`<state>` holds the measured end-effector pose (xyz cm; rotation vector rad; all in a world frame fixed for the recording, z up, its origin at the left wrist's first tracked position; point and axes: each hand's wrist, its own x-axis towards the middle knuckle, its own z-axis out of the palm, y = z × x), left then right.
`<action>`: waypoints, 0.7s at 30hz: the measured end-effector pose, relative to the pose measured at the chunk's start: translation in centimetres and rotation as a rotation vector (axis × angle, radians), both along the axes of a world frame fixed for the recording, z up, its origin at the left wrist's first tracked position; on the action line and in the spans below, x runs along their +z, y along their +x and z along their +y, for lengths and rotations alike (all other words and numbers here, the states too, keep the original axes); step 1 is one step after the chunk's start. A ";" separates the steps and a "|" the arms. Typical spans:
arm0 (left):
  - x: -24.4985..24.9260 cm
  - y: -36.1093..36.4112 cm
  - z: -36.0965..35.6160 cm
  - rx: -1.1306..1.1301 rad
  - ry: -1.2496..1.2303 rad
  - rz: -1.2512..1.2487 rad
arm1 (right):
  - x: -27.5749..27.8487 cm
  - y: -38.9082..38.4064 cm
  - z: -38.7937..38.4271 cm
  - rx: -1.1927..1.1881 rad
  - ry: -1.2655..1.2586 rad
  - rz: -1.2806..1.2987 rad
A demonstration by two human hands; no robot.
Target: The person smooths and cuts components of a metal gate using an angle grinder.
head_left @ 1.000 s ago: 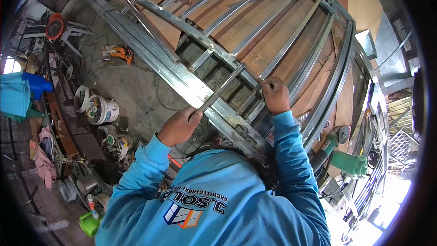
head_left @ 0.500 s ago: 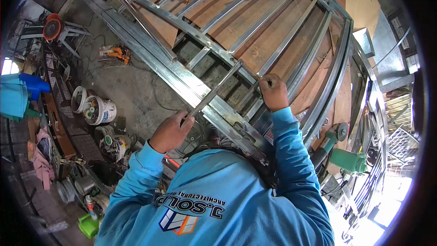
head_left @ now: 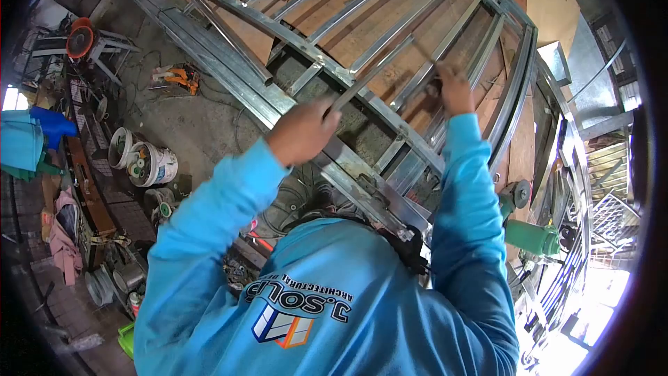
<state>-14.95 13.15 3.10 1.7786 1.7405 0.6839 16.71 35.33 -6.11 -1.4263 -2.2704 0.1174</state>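
The left hand (head_left: pixel 303 132) grips the near end of a metal bar (head_left: pixel 372 74) that slants over the metal frame (head_left: pixel 282 32); the right hand (head_left: pixel 456 90) is curled, too blurred to tell what it holds. A firm, level hold would best keep the bar off the rail edges close below, with freer room toward the floor (head_left: pixel 202 129) at left.

We observe a metalworking workshop: a barred steel frame (head_left: pixel 396 120), an angle grinder (head_left: pixel 516 193), buckets of discs (head_left: pixel 154 164).
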 end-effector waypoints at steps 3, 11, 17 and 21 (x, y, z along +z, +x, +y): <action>-0.9 -0.2 6.6 -0.231 -0.082 0.082 | 4.1 -0.8 1.4 -0.167 -0.609 0.891; -4.8 2.3 14.3 -0.363 -0.151 0.126 | -9.4 10.4 14.0 -0.010 -0.415 0.796; -6.7 3.2 13.3 -0.224 0.176 0.261 | 1.7 1.5 6.6 -0.453 -0.822 1.283; -5.9 3.3 12.8 -0.168 0.126 0.280 | 0.0 1.6 7.1 -0.473 -0.895 1.293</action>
